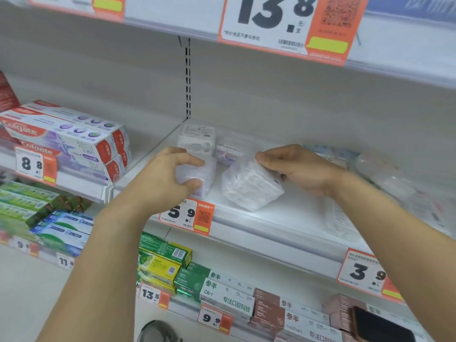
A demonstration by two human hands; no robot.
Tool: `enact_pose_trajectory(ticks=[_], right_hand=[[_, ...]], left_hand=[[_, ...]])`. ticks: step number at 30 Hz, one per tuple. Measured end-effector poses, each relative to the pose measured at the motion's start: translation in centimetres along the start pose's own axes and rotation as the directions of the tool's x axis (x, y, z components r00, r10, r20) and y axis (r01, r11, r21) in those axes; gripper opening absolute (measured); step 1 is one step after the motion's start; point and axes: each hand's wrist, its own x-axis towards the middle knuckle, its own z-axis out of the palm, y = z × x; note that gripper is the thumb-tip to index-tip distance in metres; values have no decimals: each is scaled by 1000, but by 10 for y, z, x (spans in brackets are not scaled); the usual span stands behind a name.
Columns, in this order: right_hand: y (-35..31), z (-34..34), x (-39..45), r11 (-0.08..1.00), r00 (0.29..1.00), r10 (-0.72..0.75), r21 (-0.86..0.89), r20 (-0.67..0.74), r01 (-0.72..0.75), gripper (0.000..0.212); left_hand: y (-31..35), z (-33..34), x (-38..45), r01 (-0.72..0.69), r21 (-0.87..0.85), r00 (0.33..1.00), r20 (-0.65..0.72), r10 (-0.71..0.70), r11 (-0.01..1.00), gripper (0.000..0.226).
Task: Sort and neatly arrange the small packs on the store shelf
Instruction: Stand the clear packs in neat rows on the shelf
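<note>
Gripping two small packs at once, we work the left end of the white metal shelf point(283, 218). Our left hand point(170, 178) is closed round a small clear plastic pack with a pale lilac insert point(207, 174), thumb on its near face, fingers over the top; it sits at the shelf's front edge, just above the orange-and-white 5.9 price tag point(187, 215). We judge this grip is squaring the pack to the shelf lip.

Our right hand point(296, 169) pinches the upper corner of a crinkled white translucent pack point(249, 186), which stands tilted on one corner near the left-hand pack, not touching it. Tilted like that, it reads as mid-placement, not yet seated flat.

Behind the left-hand pack stands a taller clear pack with a white printed label point(197, 141), upright near the back wall; beside it lies a low clear pack with a lilac stripe point(229, 153). That makes four small packs counted clearly at this end. Further right, a blurred heap of loose clear packs point(385, 178) runs along the shelf; their number we cannot tell, and they look unsorted.

Outward: two red-and-white toothpaste cartons point(74, 134) stacked on the neighbouring shelf at left, green toothpaste boxes point(162, 262) below. Six price tags are in view, the 13.8 tag point(281, 23) being the largest, overhead.
</note>
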Motion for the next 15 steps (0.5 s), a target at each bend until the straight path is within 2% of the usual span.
enact_pose_trajectory(ticks=[4,6,9,11,13,15], right_hand=[[-5,-18,-2,999,997,-23,-20,69,24,21],[-11,-22,-4,998,997,22,-60,69,-18,17],[-22,-14,-10,985,993,120,-126,15,-117,43],[-25,-7,-14,942,993,121,-317,1,-115,56],[-24,-4,-15,881,995,94,-466,14,-77,52],[-23,-8,-15,899,994,92,-435,61,-57,37]], left_hand=[[-3,-1,-2,-13,26,1000,19,12,1000,44],[-5,-3,-2,-24,29,999,33,23,999,45],[-8,-6,-2,31,-100,997,69,-24,995,45],[-7,-6,-3,76,-228,997,42,-68,971,33],[-4,-5,-4,80,-274,996,-12,-87,958,24],[-3,-3,-5,70,-240,994,-62,-87,968,32]])
